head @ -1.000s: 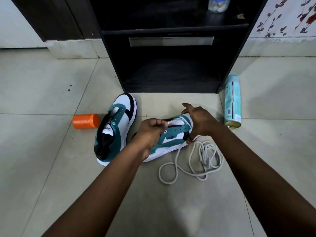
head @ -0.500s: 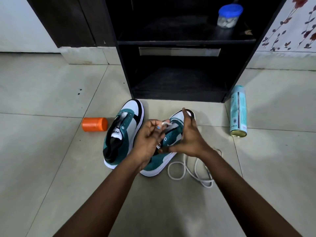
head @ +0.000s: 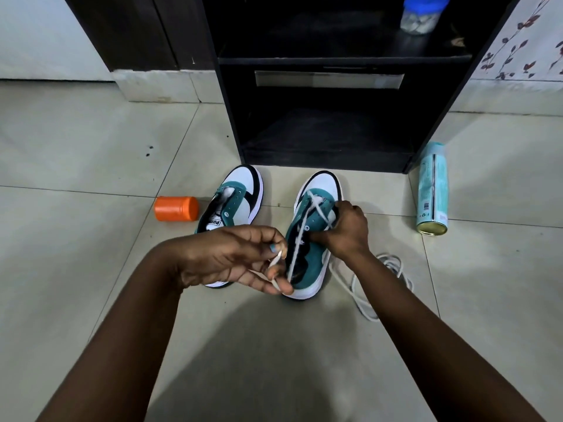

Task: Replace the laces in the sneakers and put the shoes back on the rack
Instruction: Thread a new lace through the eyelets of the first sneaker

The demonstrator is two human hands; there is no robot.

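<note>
The right sneaker point(head: 313, 239) now stands upright on its sole on the tiled floor point(head: 91, 166), toe toward the black rack point(head: 329, 117); half a second ago it was tipped on its side between the hands, and a second ago it lay flatter, angled toward the right. The right hand point(head: 347, 231) has come round to the shoe's outer side, where its fingers point(head: 341, 208) curl over the teal eyelet flap and grip it, the thumb pressing in beside the tongue. The left hand point(head: 231, 260) has drawn back toward the person, away from the eyelets, and its fingers point(head: 274, 239) pinch the end of the white lace point(head: 300, 229), which runs taut from the fingertips up the middle of the shoe to the lowest eyelets near the toe (earlier the lace end was held right at the shoe's opening).

The left sneaker point(head: 234, 202) rests on the floor just beside the first, unlaced, in the same spot as before, its heel hidden behind the left hand. The rest of the lace lies in loose loops point(head: 380, 281) on the floor behind the right forearm. An orange container point(head: 176, 208) lies on its side left of the shoes, a pale green spray can point(head: 432, 193) lies right of the rack's front corner, and a blue-lidded jar point(head: 422, 13) stands on the rack's upper shelf. The camera has tilted up slightly, so more of the rack shows.
</note>
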